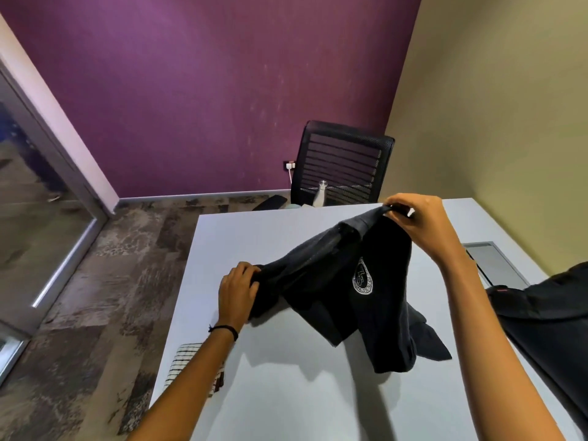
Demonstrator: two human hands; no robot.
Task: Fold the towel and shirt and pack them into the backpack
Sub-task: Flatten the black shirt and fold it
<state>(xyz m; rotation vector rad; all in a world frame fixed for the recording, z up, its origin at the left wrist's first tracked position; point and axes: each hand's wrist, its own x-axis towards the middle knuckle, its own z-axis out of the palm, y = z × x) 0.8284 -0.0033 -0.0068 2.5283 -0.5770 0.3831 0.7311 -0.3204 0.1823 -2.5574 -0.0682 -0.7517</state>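
Head view: both hands — left hand (239, 289), right hand (418, 222) — grip the black crested cotton shirt (343, 288) above the white worktop (286, 393); folding seems barely begun; next, spread it flat.

Two hands (238, 289) (416, 221), one shirt (334, 281), one towel (191, 361), one backpack (547, 313), one table (286, 402), one chair (343, 157), one bottle (319, 194).

The shirt (318, 275) is black with a white round emblem (362, 276), the towel (187, 358) white checked with thin dark lines, and the backpack (547, 316) black with a small red tag (502, 291). The table (286, 393) is pale grey, the chair (343, 157) black mesh, the bottle (319, 195) white, the wristband (224, 330) black. The rear wall (222, 90) is purple, the side wall (493, 106) olive-beige, the carpet (127, 281) mottled brown and grey.
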